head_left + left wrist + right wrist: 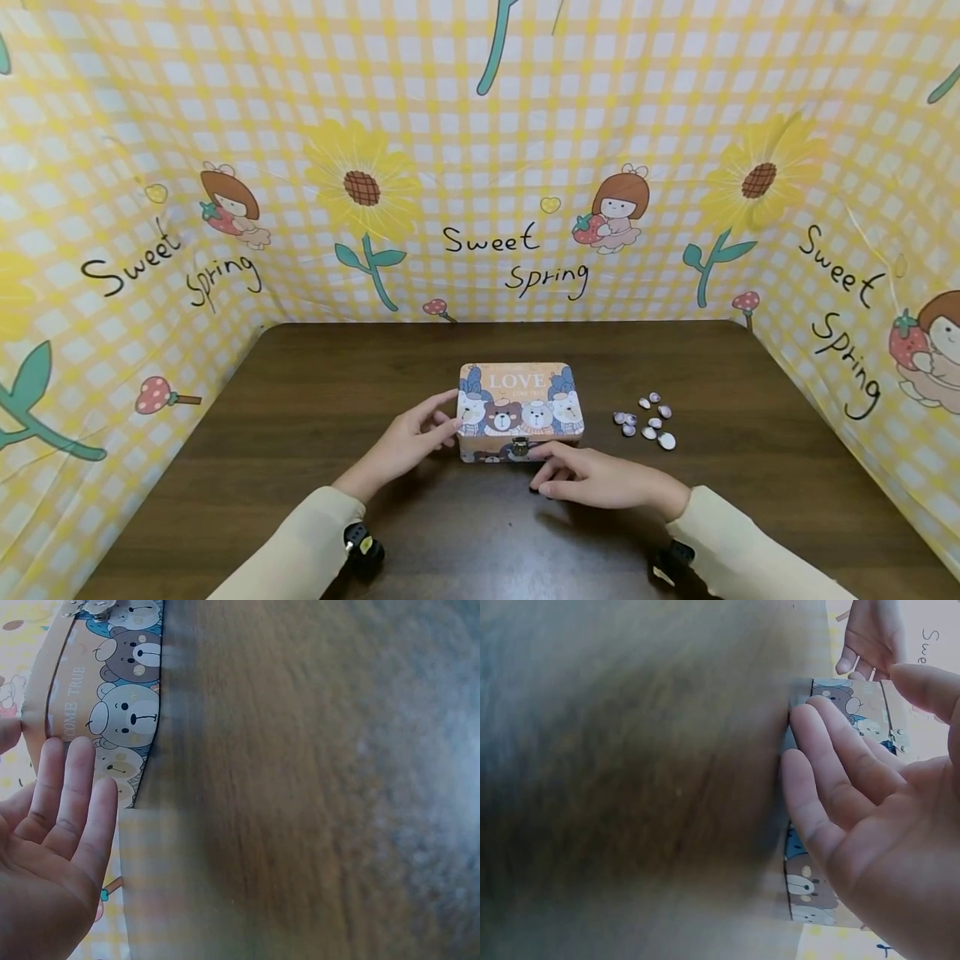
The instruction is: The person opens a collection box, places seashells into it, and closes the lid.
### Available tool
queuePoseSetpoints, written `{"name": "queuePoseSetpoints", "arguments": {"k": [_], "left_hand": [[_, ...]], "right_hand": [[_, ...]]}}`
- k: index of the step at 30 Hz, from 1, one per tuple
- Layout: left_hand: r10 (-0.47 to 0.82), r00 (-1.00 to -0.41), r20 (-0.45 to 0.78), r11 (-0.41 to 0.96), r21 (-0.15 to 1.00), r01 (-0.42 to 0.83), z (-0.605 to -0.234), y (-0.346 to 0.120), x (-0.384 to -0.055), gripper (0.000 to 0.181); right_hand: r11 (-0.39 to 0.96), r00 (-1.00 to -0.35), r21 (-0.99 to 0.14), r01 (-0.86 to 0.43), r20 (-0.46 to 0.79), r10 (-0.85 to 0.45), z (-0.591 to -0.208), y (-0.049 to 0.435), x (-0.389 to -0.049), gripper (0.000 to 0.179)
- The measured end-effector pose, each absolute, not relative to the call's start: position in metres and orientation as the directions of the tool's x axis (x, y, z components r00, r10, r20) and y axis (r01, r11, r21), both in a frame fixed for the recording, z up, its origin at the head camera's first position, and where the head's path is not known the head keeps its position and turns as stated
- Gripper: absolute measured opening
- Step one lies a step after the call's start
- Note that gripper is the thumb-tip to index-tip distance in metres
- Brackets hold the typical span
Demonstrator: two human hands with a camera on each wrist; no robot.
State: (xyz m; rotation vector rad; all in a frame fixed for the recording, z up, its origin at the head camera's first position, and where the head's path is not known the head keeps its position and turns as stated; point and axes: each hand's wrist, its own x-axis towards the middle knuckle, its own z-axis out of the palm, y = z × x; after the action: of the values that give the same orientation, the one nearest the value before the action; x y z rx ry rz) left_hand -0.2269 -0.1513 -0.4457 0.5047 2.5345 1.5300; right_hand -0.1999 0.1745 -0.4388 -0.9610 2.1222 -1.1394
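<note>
A rectangular tin box (519,400) with "LOVE" and cartoon bears on its closed lid sits upright on the table. On its front is a small metal clasp (519,447). My left hand (408,437) touches the box's left side with extended fingers; the left wrist view shows those fingers (71,795) loosely straight against the printed side. My right hand (603,477) is at the front right of the box, index finger beside the clasp. From the right wrist, its fingers (817,765) look slightly bent in front of the box, with nothing held.
Several small purple-and-white shells (667,441) lie loose on the table to the right of the box. The brown wooden table (337,358) is bordered at the back and sides by a yellow checked cloth (450,167). Dark wrist-worn cameras (364,552) sit under both sleeves.
</note>
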Motion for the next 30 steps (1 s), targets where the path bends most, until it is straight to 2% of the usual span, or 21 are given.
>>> {"name": "queuePoseSetpoints", "arguments": {"k": [6,12,20,30], "left_hand": [[0.350,-0.936,0.044,0.430,0.880,0.202,-0.445,-0.152,-0.227,0.056],[0.354,-0.934,0.044,0.429,0.880,0.204,-0.445,-0.151,-0.226,0.057],[0.354,-0.933,0.061,0.438,0.871,0.223,-0.445,-0.151,-0.227,0.057],[0.354,-0.933,0.071,0.446,0.863,0.235,-0.446,-0.152,-0.229,0.056]], "right_hand": [[0.365,-0.602,-0.900,-0.237,-0.159,-0.783,-0.441,0.169,-0.202,0.040],[0.428,-0.654,-0.855,-0.294,-0.147,-0.742,-0.443,0.157,-0.205,0.028],[0.426,-0.716,-0.855,-0.295,-0.098,-0.691,-0.446,0.144,-0.205,0.032],[0.376,-0.727,-0.892,-0.249,-0.084,-0.682,-0.448,0.139,-0.206,0.033]]}}
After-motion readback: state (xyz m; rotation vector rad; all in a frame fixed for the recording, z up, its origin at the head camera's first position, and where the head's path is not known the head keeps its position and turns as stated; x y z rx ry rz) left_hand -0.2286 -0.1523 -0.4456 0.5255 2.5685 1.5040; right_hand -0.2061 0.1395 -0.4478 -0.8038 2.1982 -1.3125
